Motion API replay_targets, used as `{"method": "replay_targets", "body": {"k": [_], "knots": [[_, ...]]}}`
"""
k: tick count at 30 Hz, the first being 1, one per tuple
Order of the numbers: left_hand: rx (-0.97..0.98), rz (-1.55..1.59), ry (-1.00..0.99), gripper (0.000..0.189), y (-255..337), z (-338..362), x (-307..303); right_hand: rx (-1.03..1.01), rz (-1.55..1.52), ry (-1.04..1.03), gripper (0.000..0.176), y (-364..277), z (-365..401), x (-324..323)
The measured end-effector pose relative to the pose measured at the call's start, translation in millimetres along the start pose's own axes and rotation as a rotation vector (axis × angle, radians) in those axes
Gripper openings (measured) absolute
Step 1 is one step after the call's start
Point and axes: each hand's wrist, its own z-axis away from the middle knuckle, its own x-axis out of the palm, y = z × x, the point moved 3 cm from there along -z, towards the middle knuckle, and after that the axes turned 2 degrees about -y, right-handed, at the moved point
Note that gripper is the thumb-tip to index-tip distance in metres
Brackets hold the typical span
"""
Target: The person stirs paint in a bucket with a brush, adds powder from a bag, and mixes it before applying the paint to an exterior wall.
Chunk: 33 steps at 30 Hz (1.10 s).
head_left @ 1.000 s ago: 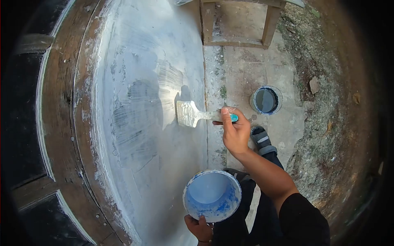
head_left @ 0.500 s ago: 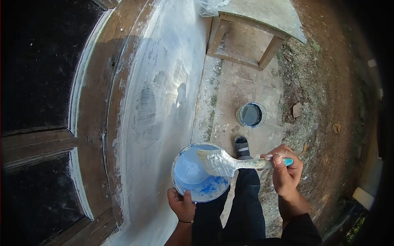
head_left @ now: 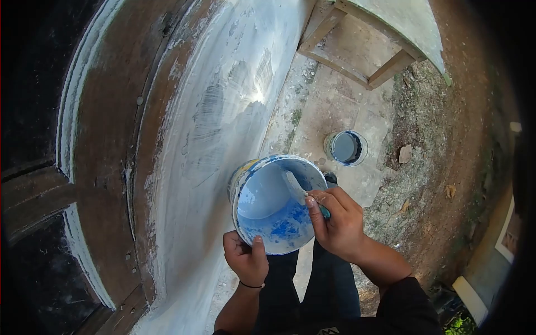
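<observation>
My left hand [head_left: 245, 259] grips the near rim of a paint bucket [head_left: 282, 245], which is tilted so its inside faces me. Pale paint [head_left: 261, 192] lies in it, and blue smears coat the inner wall. In my right hand [head_left: 338, 220] is a paintbrush [head_left: 295, 187], held by its handle with the fingers closed. Its head is down inside the bucket near the far right wall; the bristle tips are hard to make out. Left of the bucket stands a wall [head_left: 223, 128] with white, streaky paint on it.
A smaller container [head_left: 347, 148] with greyish liquid stands on the paved strip beyond the bucket. Farther off is a wooden table or bench [head_left: 391, 70] with a pale top. Brown wooden framing [head_left: 111, 111] runs along the left. Bare ground [head_left: 430, 184] lies to the right.
My right hand has moved left and brought the brush from above the rim down into the bucket. The bucket has risen and tilted, and the view has shifted slightly.
</observation>
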Motion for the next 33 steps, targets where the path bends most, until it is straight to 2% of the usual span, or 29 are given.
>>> {"method": "replay_targets", "body": {"k": [7, 10, 13, 16, 17, 18, 20, 24, 26, 28, 30, 33], "knots": [[-0.098, -0.029, 0.048, 0.021, -12.0, 1.1, 9.8, -0.012, -0.031, -0.103, 0.010, 18.4, -9.4, 22.3], [-0.145, -0.062, 0.062, 0.017, -13.4, -4.7, 19.6, -0.073, -0.052, -0.070, 0.010, 14.3, -10.2, 9.7], [-0.217, -0.072, 0.070, 0.014, -21.7, -11.5, 28.4, -0.012, -0.202, -0.100, 0.012, 25.8, -12.7, -4.4], [-0.288, -0.087, 0.097, 0.014, -35.3, -13.1, 31.6, 0.037, -0.223, -0.105, 0.011, 52.9, -9.6, 1.3], [-0.311, -0.106, 0.113, 0.013, -38.8, -14.5, 32.9, -0.003, -0.192, -0.103, 0.009, 56.2, -9.1, 1.5], [-0.307, -0.111, 0.110, 0.013, -40.9, -16.3, 35.7, -0.001, -0.195, -0.097, 0.009, 61.9, -8.5, 2.1], [-0.305, -0.107, 0.138, 0.013, -45.3, -15.3, 39.1, 0.154, -0.274, -0.086, 0.008, 78.3, -1.9, 4.2], [-0.311, -0.157, 0.129, 0.013, -59.5, -13.9, 35.6, 0.129, -0.273, -0.038, 0.007, 87.0, 14.5, 11.1], [-0.305, -0.122, 0.149, 0.013, -65.8, -11.6, 28.0, 0.220, -0.418, 0.082, 0.007, 85.4, 24.1, 1.5], [-0.293, -0.126, 0.139, 0.013, -69.5, -9.5, 18.3, 0.205, -0.424, 0.118, 0.008, 92.8, 37.6, 0.7], [-0.275, -0.130, 0.126, 0.013, -74.5, -5.4, 7.0, 0.612, -1.059, 0.371, 0.012, 112.6, 54.3, 9.8], [-0.292, -0.097, 0.181, 0.016, -78.7, 10.2, -14.1, 0.612, -1.297, 0.435, 0.020, 143.2, 63.0, 28.9]]}}
